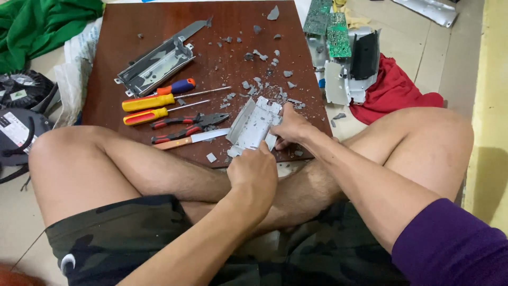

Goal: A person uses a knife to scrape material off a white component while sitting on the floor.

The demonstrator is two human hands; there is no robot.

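I sit cross-legged at a dark wooden board (148,26). Both my hands grip a pale grey plastic casing piece (253,123) at the board's near edge. My left hand (255,172) clasps its near end from below. My right hand (292,127) clamps its right side, fingers curled over the edge. Grey plastic shards (264,85) litter the board just beyond the casing.
Left of the casing lie a knife (193,139), red-handled pliers (188,124), two yellow screwdrivers (153,101) and a metal bracket (156,63). Green circuit boards (330,26), a black part and red cloth (394,90) sit right of the board. Green cloth and a black fan lie at left.
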